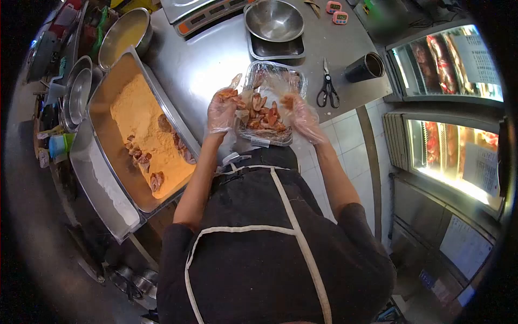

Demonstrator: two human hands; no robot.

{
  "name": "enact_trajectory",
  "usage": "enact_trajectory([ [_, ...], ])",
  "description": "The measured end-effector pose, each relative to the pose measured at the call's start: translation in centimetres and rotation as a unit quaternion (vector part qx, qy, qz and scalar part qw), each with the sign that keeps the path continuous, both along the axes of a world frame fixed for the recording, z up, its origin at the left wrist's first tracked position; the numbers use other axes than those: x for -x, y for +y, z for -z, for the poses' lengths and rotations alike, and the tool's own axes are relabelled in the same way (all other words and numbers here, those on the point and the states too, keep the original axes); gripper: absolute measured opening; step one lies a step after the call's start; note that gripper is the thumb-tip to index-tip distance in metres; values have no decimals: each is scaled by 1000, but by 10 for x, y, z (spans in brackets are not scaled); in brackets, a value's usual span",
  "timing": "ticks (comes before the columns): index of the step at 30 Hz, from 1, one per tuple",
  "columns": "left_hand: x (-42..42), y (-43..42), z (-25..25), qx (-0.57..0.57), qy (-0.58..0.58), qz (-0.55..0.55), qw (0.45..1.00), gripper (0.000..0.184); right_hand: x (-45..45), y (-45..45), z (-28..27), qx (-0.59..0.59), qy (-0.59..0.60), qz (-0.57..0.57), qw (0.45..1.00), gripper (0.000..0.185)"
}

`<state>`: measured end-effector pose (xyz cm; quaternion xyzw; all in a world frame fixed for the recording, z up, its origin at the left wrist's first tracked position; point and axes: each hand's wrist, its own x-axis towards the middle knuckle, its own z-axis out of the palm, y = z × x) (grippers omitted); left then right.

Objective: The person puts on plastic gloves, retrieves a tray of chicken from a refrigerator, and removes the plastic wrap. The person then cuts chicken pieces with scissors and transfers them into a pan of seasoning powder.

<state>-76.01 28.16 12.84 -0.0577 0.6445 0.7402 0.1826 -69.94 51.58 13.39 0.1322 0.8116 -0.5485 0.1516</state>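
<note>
My left hand (pixel 221 114), in a clear plastic glove, is closed around raw chicken pieces (pixel 229 97) at the left side of a tray. The clear-wrapped tray (pixel 249 81) stands at the table's front edge, its plastic film (pixel 278 86) pulled open. More raw chicken pieces (pixel 264 116) lie inside it. At the tray's right edge is my gloved right hand (pixel 303 120), fingers curled in against loose film. Something orange-brown shows at its fingertips; whether it is meat or coated glove I cannot make out.
Left of me, a deep metal pan (pixel 186 132) holds orange powder (pixel 132 110) with several meat pieces. Beside it is a pan of white powder (pixel 102 173). Scissors (pixel 327 89) and a dark cup (pixel 366 68) lie right. A steel bowl (pixel 274 21) and scale (pixel 202 19) stand behind.
</note>
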Motion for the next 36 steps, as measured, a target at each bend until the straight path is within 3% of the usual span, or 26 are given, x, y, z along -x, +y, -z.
enact_trajectory([
  [2, -1, -4, 15, 2, 1, -2, 1000, 34, 4, 15, 22, 9, 99, 61, 993, 41],
  [4, 1, -4, 36, -70, 130, 52, 988, 38, 14, 30, 54, 31, 100, 83, 991, 39],
  [5, 1, -3, 28, -70, 130, 50, 988, 38, 18, 34, 62, 52, 104, 107, 987, 37],
  [6, 0, 1, 9, 86, 150, 150, 973, 42, 22, 31, 50, 52, 104, 106, 988, 37],
  [8, -7, 15, -30, 347, 233, 295, 859, 51, 37, 22, 23, -89, 94, -3, 992, 40],
  [9, -9, 18, -37, 347, 233, 295, 859, 51, 43, 12, 16, -88, 94, -3, 992, 40],
  [11, -6, 23, -44, 303, 200, 363, 858, 50, 59, -7, 7, -191, 14, -224, 956, 52],
  [12, -1, 15, -27, 338, 291, 334, 830, 47, 61, -12, 21, -191, 17, -221, 956, 52],
  [14, 7, -3, -7, 327, 275, 293, 855, 45, 58, -25, 72, -317, 265, -217, 885, 64],
  [15, 10, -11, -3, 313, 257, 249, 880, 43, 62, -29, 88, -315, 267, -217, 885, 64],
  [17, 14, -27, 9, 316, 245, 197, 895, 42, 78, -35, 106, -443, 239, -228, 834, 74],
  [18, 14, -32, 14, 283, 212, 168, 920, 45, 74, -40, 78, -390, 239, -146, 877, 76],
  [20, 11, -44, 24, 237, 166, 132, 948, 54, 77, -43, 35, -404, 216, -163, 874, 78],
  [23, 7, -55, 45, 215, 168, 131, 953, 57, 93, -42, 31, -423, 159, -202, 869, 78],
  [25, 1, -50, 32, 198, 139, 134, 961, 56, 101, -42, -2, -369, 46, -213, 903, 77],
  [27, -2, -43, 29, 181, 115, 140, 967, 56, 92, -42, 20, -369, 91, -177, 908, 75],
  [29, -2, -38, 32, 187, 148, 137, 961, 54, 86, -43, 36, -287, 186, -106, 934, 74],
  [30, -2, -36, 30, 187, 131, 129, 965, 53, 80, -44, 39, -299, 151, -108, 936, 59],
  [31, -3, -39, 32, 187, 131, 125, 966, 53, 78, -42, 42, -299, 152, -112, 935, 59],
  [33, -3, -41, 38, 164, 135, 131, 968, 53, 75, -37, 28, -117, 0, -174, 978, 40],
  [36, -6, -41, 27, 170, 123, 127, 969, 53, 51, -30, 22, -98, 12, -133, 986, 27],
])
